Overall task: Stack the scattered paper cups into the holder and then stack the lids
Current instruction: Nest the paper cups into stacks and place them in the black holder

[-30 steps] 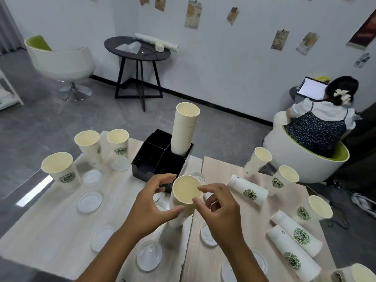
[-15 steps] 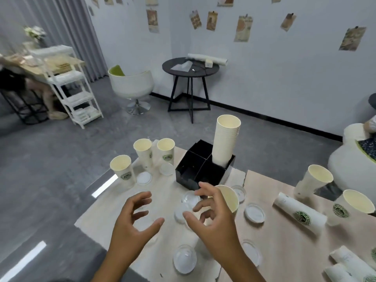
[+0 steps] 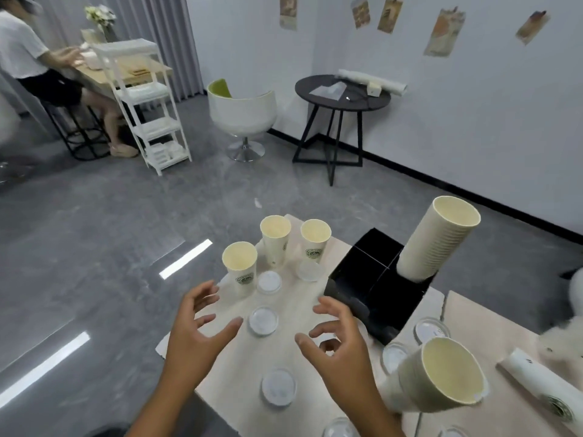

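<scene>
Both hands (left [image 3: 195,335], right [image 3: 339,348]) hover empty, fingers spread, over the table [image 3: 303,313]. Lids [image 3: 263,320] lie between them; three upright cups [image 3: 241,266] stand just beyond.

View swung left: seated person at right gone, three upright cups [image 3: 275,239] now centre. Both hands let go of short cup stack [image 3: 437,378], now standing free at right. Left hand [image 3: 197,334] and right hand [image 3: 339,351] empty, fingers spread, over lids [image 3: 263,320].

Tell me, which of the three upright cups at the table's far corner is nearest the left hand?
The front cup, just beyond the left hand.
</scene>
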Tool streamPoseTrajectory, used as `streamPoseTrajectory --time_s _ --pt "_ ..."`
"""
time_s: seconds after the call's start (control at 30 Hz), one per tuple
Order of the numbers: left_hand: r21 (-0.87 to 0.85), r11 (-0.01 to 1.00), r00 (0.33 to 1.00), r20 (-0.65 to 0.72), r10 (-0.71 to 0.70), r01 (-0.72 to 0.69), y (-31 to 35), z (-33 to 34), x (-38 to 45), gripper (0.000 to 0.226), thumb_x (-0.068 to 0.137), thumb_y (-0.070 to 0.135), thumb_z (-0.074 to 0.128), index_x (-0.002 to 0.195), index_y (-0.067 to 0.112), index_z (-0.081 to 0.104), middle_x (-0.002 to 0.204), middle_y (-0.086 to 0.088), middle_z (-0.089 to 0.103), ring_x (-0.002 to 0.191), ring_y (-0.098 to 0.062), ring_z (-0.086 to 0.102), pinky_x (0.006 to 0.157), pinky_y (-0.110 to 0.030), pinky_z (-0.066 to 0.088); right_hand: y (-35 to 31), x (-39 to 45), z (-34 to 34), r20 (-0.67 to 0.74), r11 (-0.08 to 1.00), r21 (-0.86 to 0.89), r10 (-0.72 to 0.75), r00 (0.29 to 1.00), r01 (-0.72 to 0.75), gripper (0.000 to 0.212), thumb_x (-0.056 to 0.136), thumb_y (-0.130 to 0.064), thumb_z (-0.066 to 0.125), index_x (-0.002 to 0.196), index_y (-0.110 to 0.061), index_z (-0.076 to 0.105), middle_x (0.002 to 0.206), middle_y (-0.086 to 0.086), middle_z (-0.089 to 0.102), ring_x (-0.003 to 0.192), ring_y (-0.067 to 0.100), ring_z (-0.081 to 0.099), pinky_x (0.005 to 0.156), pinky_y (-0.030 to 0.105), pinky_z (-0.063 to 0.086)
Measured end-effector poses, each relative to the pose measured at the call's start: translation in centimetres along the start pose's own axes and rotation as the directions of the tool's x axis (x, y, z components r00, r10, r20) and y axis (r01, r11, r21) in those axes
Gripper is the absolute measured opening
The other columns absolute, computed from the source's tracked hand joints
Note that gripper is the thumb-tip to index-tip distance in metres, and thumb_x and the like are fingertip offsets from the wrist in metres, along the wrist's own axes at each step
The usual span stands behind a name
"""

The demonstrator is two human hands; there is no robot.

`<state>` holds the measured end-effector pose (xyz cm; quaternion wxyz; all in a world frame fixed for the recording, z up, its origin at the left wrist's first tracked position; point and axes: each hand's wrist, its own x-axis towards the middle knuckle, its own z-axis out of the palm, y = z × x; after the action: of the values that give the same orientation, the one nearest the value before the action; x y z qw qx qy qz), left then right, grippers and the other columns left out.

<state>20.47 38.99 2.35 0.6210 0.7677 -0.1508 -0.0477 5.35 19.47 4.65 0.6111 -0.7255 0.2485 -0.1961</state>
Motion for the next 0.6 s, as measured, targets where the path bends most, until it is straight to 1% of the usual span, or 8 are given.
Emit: streamPoseTrajectory --time_s 0.1,0.17,0.23,0.3,0.37,0.43,0.5,0.6 --pt "0.004 1.000 1.000 0.016 -0.013 0.013 -1.6 -0.6 4.6 0.085 0.053 0.055 0.088 0.130 0.047 0.052 0.133 0.021 0.062 0.123 0.001 0.060 0.100 -0.031 0.051 0.2 3.0 2.3 -0.032 1.000 -0.023 0.019 0.999 -0.020 0.061 0.079 -0.019 0.087 0.128 -0.041 0.057 0.123 -0.021 0.063 0.095 0.016 0.067 0.071 0.029 0.056" --pt "0.016 1.000 0.999 0.048 -0.024 0.023 -2.4 -0.7 7.4 0.094 0.050 0.057 0.089 0.135 0.043 0.051 0.138 0.021 0.058 0.125 0.005 0.056 0.102 -0.029 0.048 0.1 5.2 3.8 -0.055 0.999 -0.046 0.025 0.998 -0.028 0.062 0.074 -0.029 0.085 0.128 -0.041 0.056 0.124 -0.022 0.062 0.095 0.015 0.067 0.072 0.031 0.057" --pt "0.059 0.998 0.995 0.096 -0.022 0.016 -3.4 -0.5 10.1 0.098 0.053 0.047 0.096 0.138 0.042 0.048 0.142 0.020 0.053 0.130 0.005 0.052 0.107 -0.031 0.046 0.2 7.6 5.2 -0.068 0.997 -0.070 0.026 0.997 -0.030 0.063 0.072 -0.033 0.083 0.128 -0.042 0.055 0.126 -0.021 0.062 0.096 0.014 0.067 0.074 0.034 0.057" --pt "0.086 0.996 0.988 0.154 -0.032 0.019 -4.7 -0.2 12.6 0.101 0.058 0.038 0.099 0.142 0.045 0.043 0.146 0.018 0.049 0.134 0.001 0.048 0.111 -0.031 0.042 0.5 9.9 6.6 -0.064 0.996 -0.083 0.036 0.997 -0.041 0.063 0.077 -0.025 0.086 0.129 -0.042 0.054 0.129 -0.021 0.060 0.097 0.013 0.066 0.076 0.036 0.057" --pt "0.103 0.994 0.973 0.222 -0.064 0.043 -6.0 0.1 14.7 0.110 0.052 0.051 0.096 0.146 0.046 0.038 0.151 0.019 0.044 0.137 0.001 0.045 0.110 -0.028 0.039 0.9 12.0 7.8 -0.070 0.994 -0.099 0.040 0.997 -0.047 0.065 0.080 -0.018 0.087 0.131 -0.040 0.052 0.132 -0.022 0.059 0.096 0.013 0.066 0.076 0.037 0.059" --pt "0.123 0.991 0.952 0.293 -0.083 0.048 -7.2 0.6 16.3 0.119 0.049 0.061 0.093 0.151 0.042 0.036 0.153 0.020 0.042 0.139 0.001 0.043 0.110 -0.027 0.038 1.3 13.9 8.8 -0.088 0.992 -0.113 0.043 0.995 -0.053 0.068 0.080 -0.018 0.087 0.134 -0.039 0.051 0.135 -0.022 0.057 0.095 0.012 0.066 0.076 0.036 0.061" --pt "0.142 0.989 0.931 0.352 -0.095 0.047 -8.2 1.1 17.6 0.120 0.051 0.054 0.098 0.153 0.037 0.036 0.150 0.020 0.045 0.137 0.001 0.044 0.110 -0.026 0.039 1.9 15.8 9.7 -0.107 0.989 -0.132 0.050 0.993 -0.064 0.069 0.081 -0.021 0.086 0.136 -0.040 0.049 0.139 -0.023 0.054 0.095 0.011 0.067 0.078 0.034 0.061" --pt "0.180 0.984 0.924 0.375 -0.078 0.010 -9.4 1.6 19.0 0.114 0.054 0.041 0.102 0.151 0.033 0.041 0.144 0.019 0.048 0.130 0.002 0.049 0.103 -0.017 0.040 2.5 18.2 10.5 -0.121 0.982 -0.174 0.055 0.991 -0.076 0.073 0.082 -0.029 0.086 0.140 -0.043 0.044 0.141 -0.030 0.047 0.095 0.007 0.067 0.085 0.030 0.057"
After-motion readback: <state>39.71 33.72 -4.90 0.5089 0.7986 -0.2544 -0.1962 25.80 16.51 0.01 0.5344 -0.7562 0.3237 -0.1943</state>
